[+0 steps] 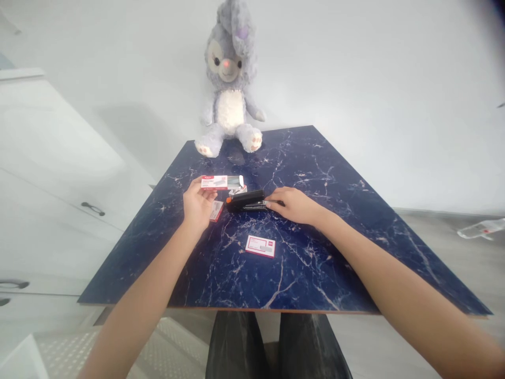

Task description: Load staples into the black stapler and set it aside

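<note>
My left hand is closed around a red-and-white stapler box, held above the table with its flap end pointing right. Just right of that hand is a black stapler with an orange spot at its left end. My right hand has its thumb and fingers closed on the stapler's right end. Under the left hand lies a small red-and-white box, partly covered by the fingers. Another small box sits behind the stapler, mostly hidden. Nearer to me, a flat red-and-white box lies on the tabletop.
The table has a dark blue marbled top. A grey plush toy sits at its far edge against the white wall. White drawers stand on the left. A clear plastic item lies on the floor to the right.
</note>
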Action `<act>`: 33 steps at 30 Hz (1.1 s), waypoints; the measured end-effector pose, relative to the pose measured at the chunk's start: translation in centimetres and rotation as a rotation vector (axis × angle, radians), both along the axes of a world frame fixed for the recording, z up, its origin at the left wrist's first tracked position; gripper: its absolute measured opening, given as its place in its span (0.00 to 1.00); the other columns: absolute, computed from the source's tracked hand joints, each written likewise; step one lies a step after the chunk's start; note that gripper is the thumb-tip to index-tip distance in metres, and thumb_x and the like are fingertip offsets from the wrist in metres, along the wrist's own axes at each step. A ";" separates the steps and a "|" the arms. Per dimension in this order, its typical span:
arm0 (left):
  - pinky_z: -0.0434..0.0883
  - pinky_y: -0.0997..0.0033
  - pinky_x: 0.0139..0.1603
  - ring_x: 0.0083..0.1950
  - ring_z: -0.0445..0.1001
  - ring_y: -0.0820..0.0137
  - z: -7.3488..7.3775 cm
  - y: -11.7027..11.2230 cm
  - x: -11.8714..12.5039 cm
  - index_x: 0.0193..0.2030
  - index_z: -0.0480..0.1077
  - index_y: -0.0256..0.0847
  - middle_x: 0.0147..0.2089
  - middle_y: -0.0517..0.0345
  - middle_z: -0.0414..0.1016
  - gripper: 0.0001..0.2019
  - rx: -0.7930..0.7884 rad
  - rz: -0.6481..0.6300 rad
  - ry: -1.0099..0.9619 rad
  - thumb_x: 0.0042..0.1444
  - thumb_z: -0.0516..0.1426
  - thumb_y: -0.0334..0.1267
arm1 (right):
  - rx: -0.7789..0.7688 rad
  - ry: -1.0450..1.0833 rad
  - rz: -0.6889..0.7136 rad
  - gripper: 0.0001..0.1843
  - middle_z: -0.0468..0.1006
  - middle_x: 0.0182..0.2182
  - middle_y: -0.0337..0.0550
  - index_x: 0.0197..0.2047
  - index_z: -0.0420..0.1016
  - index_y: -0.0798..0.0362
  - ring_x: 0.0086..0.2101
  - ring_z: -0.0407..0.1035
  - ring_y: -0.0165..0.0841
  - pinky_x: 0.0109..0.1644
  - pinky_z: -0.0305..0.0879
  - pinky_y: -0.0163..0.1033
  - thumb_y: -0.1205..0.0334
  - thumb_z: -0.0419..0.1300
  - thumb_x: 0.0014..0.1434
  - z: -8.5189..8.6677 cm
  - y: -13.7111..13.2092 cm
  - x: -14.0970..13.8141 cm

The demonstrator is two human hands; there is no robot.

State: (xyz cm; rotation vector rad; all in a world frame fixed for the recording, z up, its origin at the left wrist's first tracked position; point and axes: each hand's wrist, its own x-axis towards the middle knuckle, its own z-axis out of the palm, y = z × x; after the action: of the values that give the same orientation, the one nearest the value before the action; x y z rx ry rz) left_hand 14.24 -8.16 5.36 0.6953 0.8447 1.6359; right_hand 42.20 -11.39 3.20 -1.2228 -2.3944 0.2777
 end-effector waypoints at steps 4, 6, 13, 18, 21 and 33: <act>0.70 0.78 0.28 0.29 0.75 0.74 0.0 -0.1 0.1 0.33 0.74 0.40 0.31 0.58 0.77 0.05 0.008 -0.010 0.005 0.46 0.61 0.32 | 0.003 -0.044 -0.015 0.18 0.81 0.42 0.48 0.51 0.81 0.50 0.44 0.74 0.42 0.51 0.70 0.47 0.54 0.54 0.69 -0.1 -0.1 0.0; 0.70 0.78 0.28 0.29 0.75 0.73 0.1 -0.1 0.2 0.33 0.74 0.40 0.31 0.58 0.77 0.06 0.023 -0.018 0.011 0.45 0.61 0.31 | 0.011 -0.056 -0.023 0.17 0.81 0.42 0.49 0.51 0.81 0.50 0.44 0.74 0.43 0.51 0.70 0.47 0.54 0.56 0.67 -0.1 -0.2 0.0; 0.72 0.78 0.29 0.31 0.77 0.72 0.2 -0.5 0.5 0.35 0.75 0.39 0.33 0.57 0.78 0.07 0.064 -0.098 0.024 0.47 0.62 0.30 | 0.121 0.221 -0.167 0.14 0.82 0.41 0.47 0.48 0.78 0.51 0.41 0.75 0.40 0.49 0.70 0.45 0.56 0.58 0.64 1.0 -1.0 -0.8; 0.74 0.77 0.28 0.31 0.77 0.72 0.1 -1.1 1.0 0.37 0.75 0.39 0.35 0.56 0.79 0.09 0.138 -0.270 0.105 0.48 0.64 0.29 | 0.180 0.442 -0.171 0.13 0.82 0.38 0.44 0.46 0.78 0.53 0.37 0.75 0.36 0.44 0.70 0.41 0.55 0.55 0.66 2.0 -2.2 -2.0; 0.76 0.77 0.30 0.33 0.78 0.72 0.1 -1.5 1.1 0.38 0.74 0.40 0.36 0.57 0.79 0.09 0.156 -0.361 0.160 0.49 0.66 0.32 | 0.183 0.482 -0.144 0.14 0.81 0.35 0.42 0.44 0.78 0.52 0.34 0.74 0.34 0.38 0.67 0.38 0.54 0.55 0.67 2.0 -2.6 -2.5; 0.77 0.67 0.51 0.52 0.79 0.64 -0.3 -2.6 1.1 0.44 0.79 0.46 0.51 0.57 0.82 0.11 0.261 -0.764 0.285 0.54 0.69 0.37 | 0.197 0.422 -0.036 0.15 0.74 0.28 0.40 0.35 0.74 0.53 0.29 0.67 0.31 0.37 0.60 0.37 0.58 0.51 0.70 1.3 -2.9 -2.7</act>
State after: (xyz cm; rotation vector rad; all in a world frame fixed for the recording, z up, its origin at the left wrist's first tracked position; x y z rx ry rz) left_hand 15.29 -10.81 5.10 1.2733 0.4613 0.9657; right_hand 39.51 -14.30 4.52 -1.0014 -1.9836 0.2524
